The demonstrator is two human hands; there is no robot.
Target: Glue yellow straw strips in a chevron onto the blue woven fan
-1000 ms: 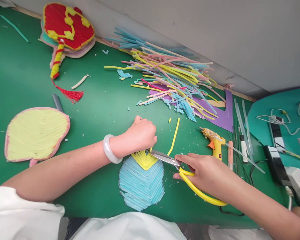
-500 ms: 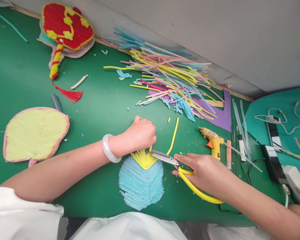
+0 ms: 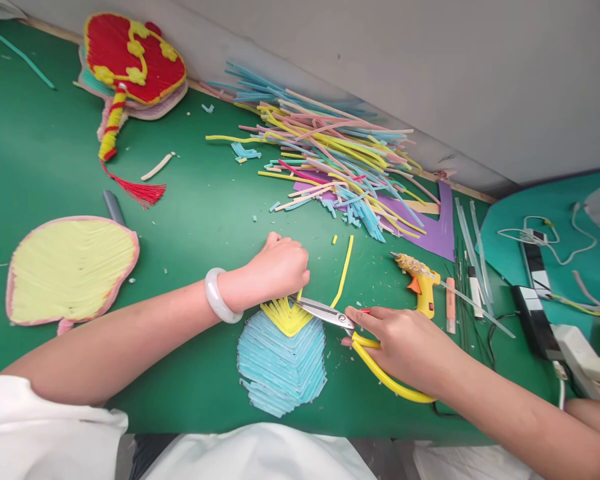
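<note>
My right hand (image 3: 405, 343) is closed around the yellow handles of a pair of scissors (image 3: 325, 312). Their blades point left, across the top of a leaf-shaped panel (image 3: 283, 367) covered in light blue strips, with a yellow V of pipe cleaner pieces (image 3: 289, 321) at its upper end. Above that V, my left hand (image 3: 283, 267) is curled closed. A short bit of yellow pipe cleaner (image 3: 301, 293) shows between it and the blades; the rest is hidden under the fingers. Another bent yellow pipe cleaner (image 3: 345, 270) lies just right of the left hand.
A heap of coloured pipe cleaners (image 3: 330, 147) lies along the wall on purple sheet (image 3: 446, 220). The yellow glue gun (image 3: 423, 283) rests right, near a power strip (image 3: 535, 320). At left are a pale yellow fan (image 3: 73, 270) and a red fan (image 3: 135, 60) with tassel.
The view has shifted slightly, so things on the right appear a little further left. Both hands and the scissors hold nearly the same position over the blue panel.
</note>
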